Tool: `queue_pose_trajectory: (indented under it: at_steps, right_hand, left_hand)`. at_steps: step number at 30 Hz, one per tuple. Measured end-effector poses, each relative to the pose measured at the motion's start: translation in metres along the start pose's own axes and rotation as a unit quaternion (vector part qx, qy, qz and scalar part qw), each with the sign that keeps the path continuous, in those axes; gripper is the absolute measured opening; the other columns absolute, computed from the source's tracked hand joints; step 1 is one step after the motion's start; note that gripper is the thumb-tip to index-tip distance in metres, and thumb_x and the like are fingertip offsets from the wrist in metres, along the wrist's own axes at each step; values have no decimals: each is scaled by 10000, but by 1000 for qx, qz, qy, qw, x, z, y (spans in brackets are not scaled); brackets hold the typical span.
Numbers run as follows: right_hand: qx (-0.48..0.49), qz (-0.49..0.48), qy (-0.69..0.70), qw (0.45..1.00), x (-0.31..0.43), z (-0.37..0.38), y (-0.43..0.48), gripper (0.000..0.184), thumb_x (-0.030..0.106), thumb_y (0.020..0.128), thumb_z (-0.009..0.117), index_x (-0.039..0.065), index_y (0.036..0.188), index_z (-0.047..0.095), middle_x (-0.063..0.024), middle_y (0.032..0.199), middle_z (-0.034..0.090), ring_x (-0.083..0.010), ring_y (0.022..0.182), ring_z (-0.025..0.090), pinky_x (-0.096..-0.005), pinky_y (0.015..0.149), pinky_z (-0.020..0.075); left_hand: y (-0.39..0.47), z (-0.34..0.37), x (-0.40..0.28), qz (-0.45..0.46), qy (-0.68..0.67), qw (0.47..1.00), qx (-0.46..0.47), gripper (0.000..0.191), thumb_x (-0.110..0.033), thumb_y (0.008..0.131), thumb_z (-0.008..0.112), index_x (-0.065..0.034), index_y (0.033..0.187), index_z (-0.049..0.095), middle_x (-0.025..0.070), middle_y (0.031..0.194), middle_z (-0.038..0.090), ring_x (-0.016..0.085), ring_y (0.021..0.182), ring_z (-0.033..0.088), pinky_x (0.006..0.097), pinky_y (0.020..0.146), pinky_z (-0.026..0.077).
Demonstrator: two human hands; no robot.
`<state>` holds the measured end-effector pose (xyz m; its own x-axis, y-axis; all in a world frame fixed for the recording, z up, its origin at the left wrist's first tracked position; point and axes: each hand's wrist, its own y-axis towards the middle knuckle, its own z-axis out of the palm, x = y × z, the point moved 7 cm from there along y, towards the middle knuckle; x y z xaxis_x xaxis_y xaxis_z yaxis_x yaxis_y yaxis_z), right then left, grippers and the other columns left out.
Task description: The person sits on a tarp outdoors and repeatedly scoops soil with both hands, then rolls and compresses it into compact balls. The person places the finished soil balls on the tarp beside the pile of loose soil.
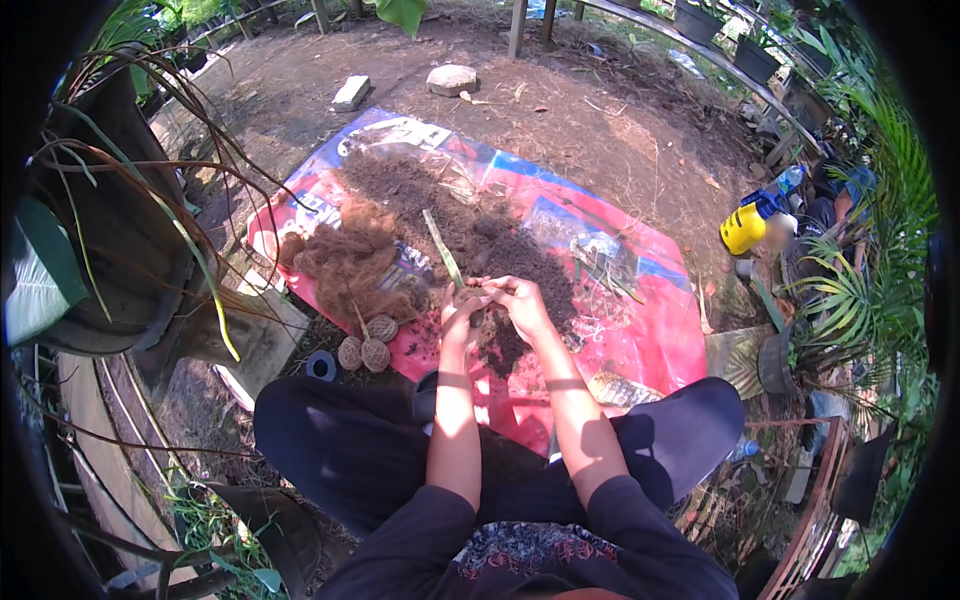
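Note:
My left hand is closed around the base of a long, narrow green leaf cutting, which points up and away from me. Close beside it, my right hand has its fingertips at the same base, where a dark lump shows; whether it grips anything is unclear. Both hands are over a red and blue plastic sheet. Dark loose soil is spread under and beyond them. Brown coconut fiber lies in a heap to the left. Several twine-wrapped balls rest by the sheet's left edge.
A blue ring-shaped object lies near my left knee. Large black plant pots stand at the left. On the right are a yellow spray bottle and potted palms. Two stone blocks sit beyond the sheet. Someone is partly visible far right.

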<state>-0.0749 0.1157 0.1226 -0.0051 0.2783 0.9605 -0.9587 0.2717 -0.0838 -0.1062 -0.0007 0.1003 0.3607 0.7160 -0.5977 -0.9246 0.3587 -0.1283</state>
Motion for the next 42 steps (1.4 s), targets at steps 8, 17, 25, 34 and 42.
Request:
queue_pose_trajectory:
  at_steps: [8, 17, 25, 34, 42]
  right_hand:
    - [-89, -40, -133, 986, -8, -9, 3, 100, 73, 862, 663, 16, 939, 690, -16, 830, 672, -84, 700, 596, -234, 637, 487]
    - [-165, 0, 65, 984, 4, -81, 9, 173, 110, 892, 643, 10, 1032, 623, -8, 878, 600, -89, 753, 569, -230, 691, 507]
    - [-22, 69, 72, 995, 1, -24, 4, 163, 86, 898, 619, 19, 1045, 625, -34, 951, 650, -112, 798, 610, -257, 734, 513]
    - [-45, 38, 124, 991, 12, -25, 4, 186, 66, 887, 615, 2, 1062, 617, -63, 995, 643, -139, 846, 620, -277, 767, 517]
    - [-38, 82, 95, 991, 3, -15, 3, 163, 101, 889, 640, 20, 1028, 618, -38, 932, 634, -120, 800, 598, -275, 745, 525]
  left_hand:
    - [0, -1, 4, 38, 50, 998, -19, 399, 164, 707, 556, 18, 1074, 496, 198, 1137, 599, 266, 990, 631, 324, 829, 537]
    - [8, -4, -35, 47, -79, 995, 36, 242, 10, 824, 606, -63, 1044, 537, 86, 926, 607, 241, 888, 640, 447, 868, 535]
    - [2, -24, -1, -66, -39, 991, -110, 185, -252, 904, 577, -79, 946, 629, 79, 814, 640, 222, 746, 631, 383, 711, 537]
    - [8, -21, -4, -45, -165, 984, -57, 259, -287, 905, 583, -60, 1030, 595, 104, 1026, 627, 306, 1006, 616, 469, 835, 542]
    - [8, -26, 7, -108, -186, 974, -71, 106, -140, 866, 610, -53, 924, 590, 67, 805, 616, 187, 701, 584, 335, 571, 463]
